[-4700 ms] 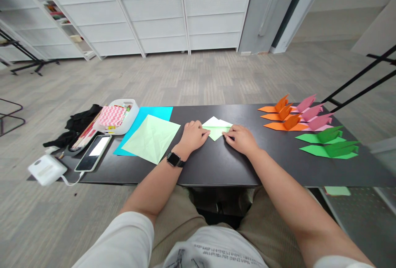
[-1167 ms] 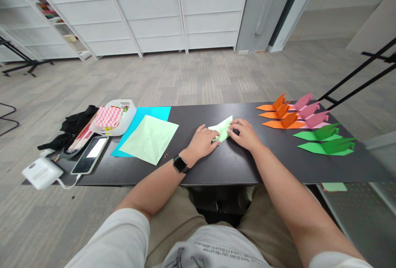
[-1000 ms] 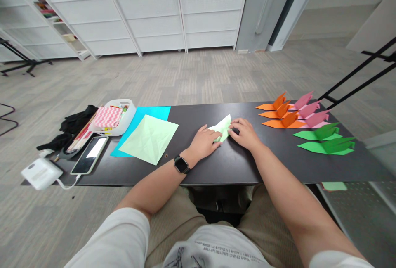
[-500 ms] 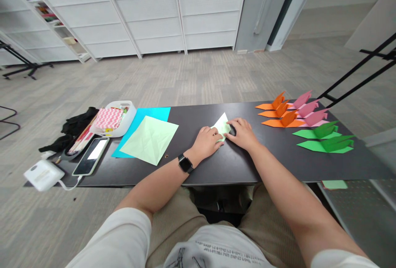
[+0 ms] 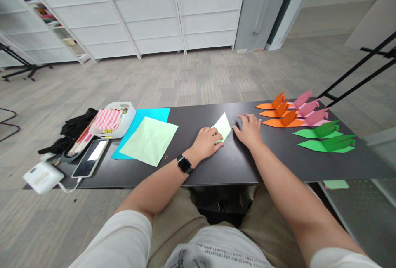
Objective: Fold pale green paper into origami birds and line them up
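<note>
Resting palm-down, the left hand (image 5: 206,142) angles in from the near left; the right hand (image 5: 248,131), also palm-down, points toward the far side, just right of the paper. Small folded sheet of pale-green paper (image 5: 224,125) lies at mid-length on the long dark-grey tabletop (image 5: 192,115): pointed far tip, angular right corner, whitish upper area, near-left part hidden beneath the left hand. Left fingers bent, touching the paper; cannot tell whether they pinch it. Right fingers loosely spread and slightly curved, holding nothing, thumb nearest the paper's right corner.
</note>
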Demonstrator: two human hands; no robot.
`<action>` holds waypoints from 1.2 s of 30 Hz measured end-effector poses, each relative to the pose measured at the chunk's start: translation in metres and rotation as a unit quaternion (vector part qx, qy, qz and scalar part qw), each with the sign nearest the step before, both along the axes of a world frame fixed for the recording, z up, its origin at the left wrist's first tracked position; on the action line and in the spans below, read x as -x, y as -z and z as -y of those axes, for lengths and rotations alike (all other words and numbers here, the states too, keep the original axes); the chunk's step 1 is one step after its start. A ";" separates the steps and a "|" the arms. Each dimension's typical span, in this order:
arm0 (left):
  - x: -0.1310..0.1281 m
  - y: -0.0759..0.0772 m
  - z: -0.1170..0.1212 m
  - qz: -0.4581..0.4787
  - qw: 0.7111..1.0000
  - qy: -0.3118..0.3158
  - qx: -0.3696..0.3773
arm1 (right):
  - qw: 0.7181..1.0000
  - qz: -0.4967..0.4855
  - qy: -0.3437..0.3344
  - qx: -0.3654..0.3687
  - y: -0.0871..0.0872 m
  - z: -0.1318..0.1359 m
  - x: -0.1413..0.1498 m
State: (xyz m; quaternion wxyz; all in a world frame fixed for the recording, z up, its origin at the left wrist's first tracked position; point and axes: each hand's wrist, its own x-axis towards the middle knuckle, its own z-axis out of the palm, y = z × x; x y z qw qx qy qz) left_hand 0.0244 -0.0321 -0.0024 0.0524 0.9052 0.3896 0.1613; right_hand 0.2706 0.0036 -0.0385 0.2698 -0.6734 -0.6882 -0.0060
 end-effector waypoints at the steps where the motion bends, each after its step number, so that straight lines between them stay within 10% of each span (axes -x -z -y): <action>1: 0.000 0.000 0.000 0.000 1.000 0.000 0.001 | 1.000 -0.009 0.000 -0.012 -0.002 -0.001 -0.002; 9: -0.001 0.001 0.000 -0.026 1.000 0.000 -0.004 | 0.993 -0.026 -0.114 -0.021 -0.009 0.008 0.007; 28: 0.022 -0.023 0.000 0.059 0.991 0.105 0.056 | 0.992 0.000 -0.122 0.025 -0.012 0.014 0.016; 36: 0.044 -0.006 -0.028 0.113 0.982 -0.146 0.027 | 0.987 0.042 -0.152 0.008 -0.018 0.014 0.015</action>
